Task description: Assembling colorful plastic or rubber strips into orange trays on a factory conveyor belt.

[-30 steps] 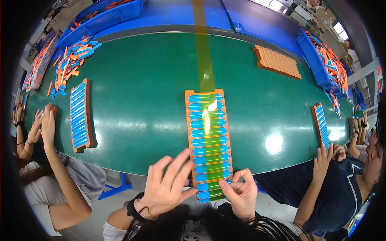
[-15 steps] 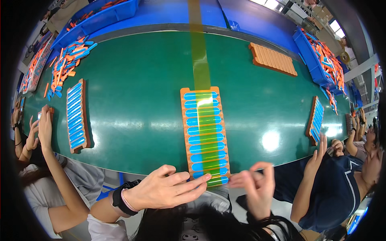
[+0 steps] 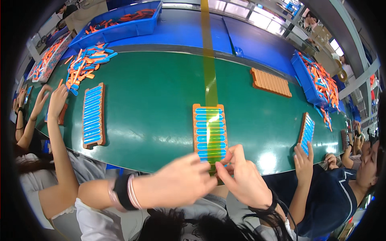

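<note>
Green tabletop (image 3: 161, 100) curves across the view, with wide bare stretches on both sides of an orange tray (image 3: 210, 134) of blue strips near its front edge. Yellow translucent tape (image 3: 209, 60) runs from the far edge down over the tray's middle. At the tray's near end, the left hand (image 3: 181, 184) and right hand (image 3: 245, 180) meet, fingers (image 3: 227, 160) narrowed in a pinch on the tape's end. Another tray (image 3: 93, 115) lies well apart on the left, where a co-worker's hand (image 3: 58, 100) hovers. A third tray (image 3: 307, 132) sits near the right edge.
</note>
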`<act>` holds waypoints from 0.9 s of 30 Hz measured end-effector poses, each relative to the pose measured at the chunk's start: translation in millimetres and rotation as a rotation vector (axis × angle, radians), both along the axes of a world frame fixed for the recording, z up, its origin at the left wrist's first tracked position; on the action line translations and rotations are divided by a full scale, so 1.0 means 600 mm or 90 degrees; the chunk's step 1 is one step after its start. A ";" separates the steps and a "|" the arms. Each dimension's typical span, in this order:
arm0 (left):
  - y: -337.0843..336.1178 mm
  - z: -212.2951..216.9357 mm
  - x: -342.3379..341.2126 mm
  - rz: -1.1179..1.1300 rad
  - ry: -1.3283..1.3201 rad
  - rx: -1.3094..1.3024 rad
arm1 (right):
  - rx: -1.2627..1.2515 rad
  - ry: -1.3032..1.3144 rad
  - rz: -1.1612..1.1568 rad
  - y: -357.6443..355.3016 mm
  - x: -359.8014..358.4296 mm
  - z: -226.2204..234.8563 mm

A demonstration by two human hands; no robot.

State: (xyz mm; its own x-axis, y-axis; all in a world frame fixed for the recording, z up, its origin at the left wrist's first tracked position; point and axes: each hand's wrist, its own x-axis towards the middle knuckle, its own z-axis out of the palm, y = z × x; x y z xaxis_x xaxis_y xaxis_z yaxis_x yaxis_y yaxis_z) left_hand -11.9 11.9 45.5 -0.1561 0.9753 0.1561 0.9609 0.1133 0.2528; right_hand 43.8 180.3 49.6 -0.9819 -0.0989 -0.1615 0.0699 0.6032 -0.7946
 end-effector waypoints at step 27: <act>0.099 -0.113 -0.232 0.512 -0.590 0.411 | 0.195 0.140 -0.037 -0.017 -0.217 -0.007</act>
